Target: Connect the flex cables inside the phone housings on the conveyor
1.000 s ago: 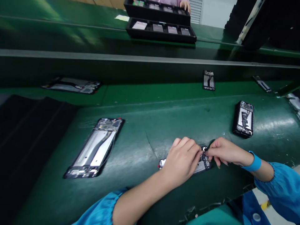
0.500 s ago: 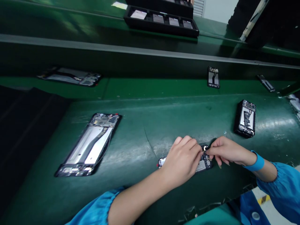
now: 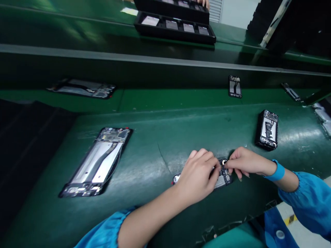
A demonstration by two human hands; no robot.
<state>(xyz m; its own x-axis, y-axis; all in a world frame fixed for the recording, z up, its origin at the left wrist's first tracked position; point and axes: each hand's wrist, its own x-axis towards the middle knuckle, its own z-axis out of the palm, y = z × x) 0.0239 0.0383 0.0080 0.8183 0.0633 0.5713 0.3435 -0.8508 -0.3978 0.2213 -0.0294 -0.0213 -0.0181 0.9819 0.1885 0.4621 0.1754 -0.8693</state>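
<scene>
1. Near the front edge of the green counter (image 3: 144,165), we have both hands on one opened black phone chassis (image 3: 224,176), which lies flat with its circuit side up.
2. Our left hand (image 3: 198,177) covers most of that chassis, its fingers (image 3: 207,162) curled down and pressed together over the upper end.
3. Our right hand (image 3: 244,162) meets it from the other side, thumb and forefinger pinching a small pale part at the chassis's top corner; the part is too small to tell what it is.
4. Compared with a second ago, the hands and the chassis under them sit in nearly the same place and the pinch looks the same; only the view has drifted a little. We judge that the fine seating of the small part is still under way.
5. A blue band (image 3: 276,171) circles our right wrist, above a bright blue sleeve (image 3: 307,199).
6. Well apart to the left lies a long open phone frame with a silver middle plate (image 3: 98,162); another dark open phone body (image 3: 267,130) lies to the right of our hands.
7. Further back, on the green belt, lie a small open phone (image 3: 234,86) and a flat one (image 3: 82,88).
8. Black trays of grey plates (image 3: 176,27) stand on the far shelf, with another person's fingertips at the top edge.
9. We can read no brand, label or writing anywhere.
</scene>
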